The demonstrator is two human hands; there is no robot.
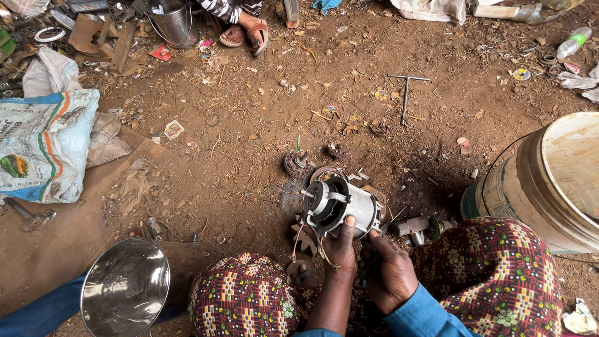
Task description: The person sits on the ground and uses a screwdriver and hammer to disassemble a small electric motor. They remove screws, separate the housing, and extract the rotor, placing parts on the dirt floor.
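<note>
Motor (340, 206) ahead of left hand (340, 249), touching; right hand (390, 271) beside; steel bowl (125, 287) far left; drum (549, 181) right.

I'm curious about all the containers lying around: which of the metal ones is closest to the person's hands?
The shiny steel pot by the person's left knee. The other metal bucket stands far off at the top, near a sandalled foot.

One electric motor (340, 206), one steel bowl (125, 288), one drum (552, 181), one T-wrench (406, 93)
</note>
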